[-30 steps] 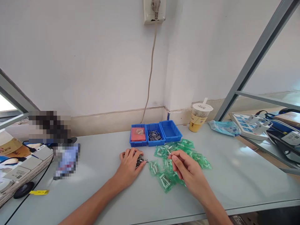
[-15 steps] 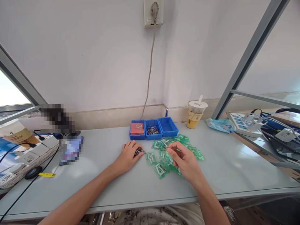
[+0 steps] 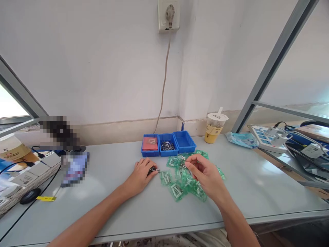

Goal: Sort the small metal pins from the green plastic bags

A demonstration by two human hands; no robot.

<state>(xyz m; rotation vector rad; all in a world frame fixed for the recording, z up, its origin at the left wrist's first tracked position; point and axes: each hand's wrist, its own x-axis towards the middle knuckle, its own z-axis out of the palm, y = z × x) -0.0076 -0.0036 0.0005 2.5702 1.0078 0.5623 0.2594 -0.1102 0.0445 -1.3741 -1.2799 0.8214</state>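
Observation:
My left hand (image 3: 140, 175) rests on the table, its fingers curled over a bunch of small screw-like metal pieces (image 3: 152, 170) that stick out past thumb and forefinger. Over a spread of small green plastic packets (image 3: 177, 191), my right hand (image 3: 205, 173) is closed in a pinch of thumb and forefinger. Shiny metal shows beside those fingertips, but whether it is held or lies in a packet is unclear. Slim metal pieces show through several packets. Behind the hands, a blue bin (image 3: 168, 153) holds a heap of loose metal pieces.
A blue bin with red packets (image 3: 150, 143) stands left of the middle bin, and an empty blue bin (image 3: 184, 141) right of it. Farther right are a lidded drink cup (image 3: 215, 128) and a light-blue packet (image 3: 243, 140). Power strips and cables (image 3: 28, 173) lie at left.
The whole view has shifted slightly. My right hand has moved a little to the right and down over the green packets, still pinched. My left hand keeps its place around the metal pieces.

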